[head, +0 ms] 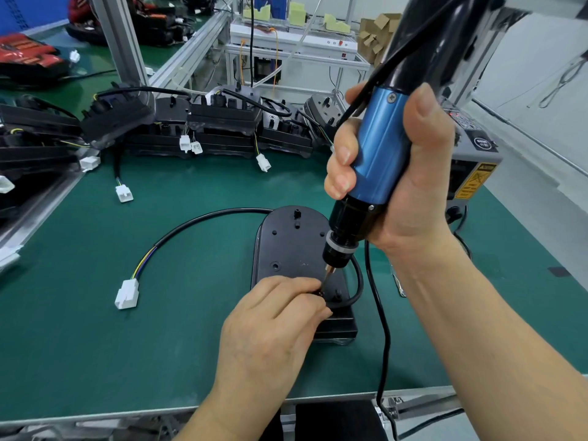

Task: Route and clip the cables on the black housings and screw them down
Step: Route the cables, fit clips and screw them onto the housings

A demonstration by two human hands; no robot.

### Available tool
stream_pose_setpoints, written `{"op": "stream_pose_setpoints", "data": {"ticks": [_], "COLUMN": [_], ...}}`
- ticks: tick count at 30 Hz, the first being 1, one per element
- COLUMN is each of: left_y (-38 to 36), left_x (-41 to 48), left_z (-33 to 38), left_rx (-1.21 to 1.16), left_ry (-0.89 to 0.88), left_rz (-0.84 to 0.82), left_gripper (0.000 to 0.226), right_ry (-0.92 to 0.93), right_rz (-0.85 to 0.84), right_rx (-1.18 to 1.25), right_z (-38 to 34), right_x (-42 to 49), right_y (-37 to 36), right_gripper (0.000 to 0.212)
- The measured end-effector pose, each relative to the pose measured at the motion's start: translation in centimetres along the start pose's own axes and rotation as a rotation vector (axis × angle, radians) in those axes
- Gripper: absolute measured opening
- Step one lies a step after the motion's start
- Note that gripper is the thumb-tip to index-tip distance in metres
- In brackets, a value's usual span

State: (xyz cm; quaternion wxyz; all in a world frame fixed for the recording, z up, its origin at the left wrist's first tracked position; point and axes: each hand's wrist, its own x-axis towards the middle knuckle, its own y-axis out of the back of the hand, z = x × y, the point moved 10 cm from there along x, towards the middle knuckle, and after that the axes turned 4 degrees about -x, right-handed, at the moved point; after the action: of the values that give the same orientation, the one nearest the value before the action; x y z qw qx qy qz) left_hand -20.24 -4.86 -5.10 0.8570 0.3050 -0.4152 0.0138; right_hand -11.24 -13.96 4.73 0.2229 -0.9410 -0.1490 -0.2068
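Note:
A black housing (pixel 292 243) lies flat on the green mat in front of me. Its black cable (pixel 203 219) arcs left from the top and ends in a white connector (pixel 127 294); another stretch of cable curls round the housing's right side. My right hand (pixel 410 173) grips a blue electric screwdriver (pixel 378 154), held upright, its bit tip down on the housing's lower part. My left hand (pixel 273 319) rests on the housing's lower left, fingers curled, pinching a small part at the bit tip. The screw itself is hidden by my fingers.
Several stacked black housings (pixel 222 122) with cables and white connectors line the back of the mat. More stacks (pixel 35 144) sit at the left. A grey box with a yellow warning label (pixel 474 173) stands at the right. The screwdriver's cord (pixel 381 329) hangs over the bench's front edge.

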Motion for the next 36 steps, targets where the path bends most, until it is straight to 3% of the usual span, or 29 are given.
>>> {"op": "stream_pose_setpoints", "data": {"ticks": [22, 36], "left_y": [0.0, 0.0], "left_x": [0.0, 0.1], "left_z": [-0.9, -0.9], "left_rx": [-0.001, -0.003], "left_ry": [0.082, 0.088], "left_rz": [0.005, -0.005], "left_gripper": [0.013, 0.013], "right_ry": [0.000, -0.009], "right_rz": [-0.013, -0.003], "right_rx": [-0.032, -0.084], "right_z": [0.5, 0.4], "right_x": [-0.2, -0.1], "right_y": [0.0, -0.1], "right_gripper": [0.058, 0.050]}}
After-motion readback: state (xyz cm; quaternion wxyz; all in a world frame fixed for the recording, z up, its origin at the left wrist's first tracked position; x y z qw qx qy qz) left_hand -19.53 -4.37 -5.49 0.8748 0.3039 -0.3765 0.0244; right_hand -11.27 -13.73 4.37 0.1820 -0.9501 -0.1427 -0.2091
